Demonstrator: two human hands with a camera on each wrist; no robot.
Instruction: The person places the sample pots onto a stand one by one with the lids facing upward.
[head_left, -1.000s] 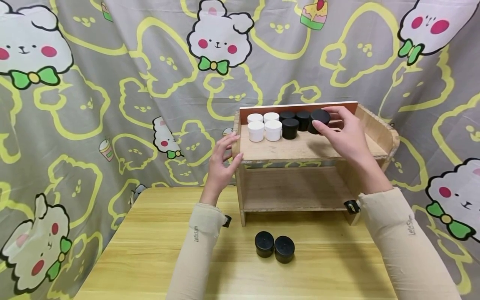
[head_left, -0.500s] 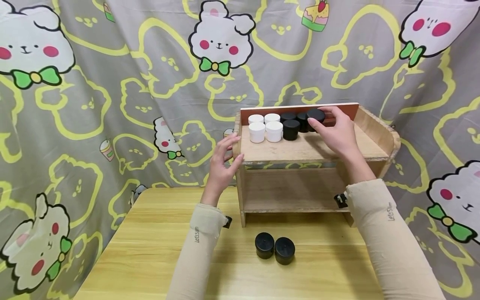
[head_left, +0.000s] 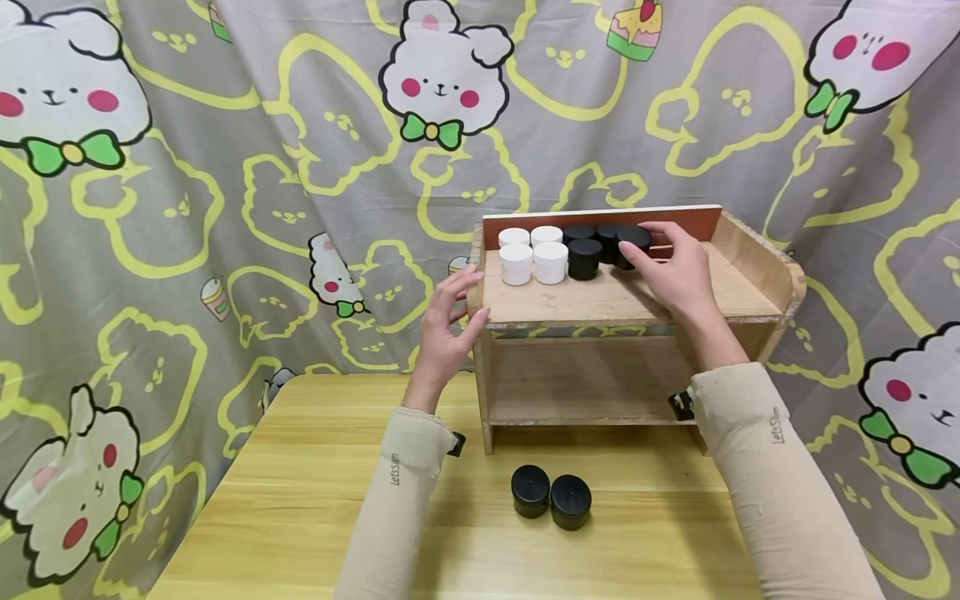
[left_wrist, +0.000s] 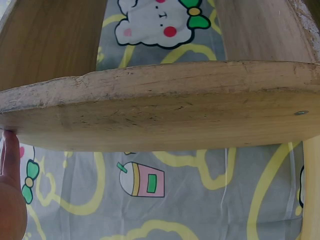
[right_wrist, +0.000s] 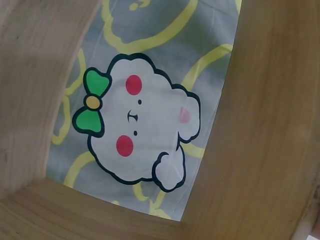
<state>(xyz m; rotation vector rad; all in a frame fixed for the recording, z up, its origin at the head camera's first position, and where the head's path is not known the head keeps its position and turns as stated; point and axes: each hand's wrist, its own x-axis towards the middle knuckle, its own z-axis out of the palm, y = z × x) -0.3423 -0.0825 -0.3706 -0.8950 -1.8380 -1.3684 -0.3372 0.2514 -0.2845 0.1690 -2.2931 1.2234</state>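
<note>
A two-tier wooden shelf (head_left: pixel 585 308) stands on the table, bearing white lidded jars (head_left: pixel 516 264) and black lidded jars (head_left: pixel 583 259) in two rows on its top board. My right hand (head_left: pixel 678 271) pinches a black jar (head_left: pixel 634 240) between thumb and fingers, at the right end of the black ones. Its base is partly hidden by the thumb. My left hand (head_left: pixel 444 332) rests against the shelf's left side panel, thumb by the front edge. The left wrist view shows that panel (left_wrist: pixel 165 115) close up, with part of a finger (left_wrist: pixel 10 155) touching it.
Two black jars (head_left: pixel 530 490) stand side by side on the wooden table (head_left: pixel 315 483) before the shelf. The top board continues right of the held jar to a raised side panel (head_left: pixel 761 262). A patterned curtain (head_left: pixel 225 208) hangs behind.
My right hand has brought the black jar left and then lowered it beside the other black jars on the top board. The left hand has stayed at the side panel.
</note>
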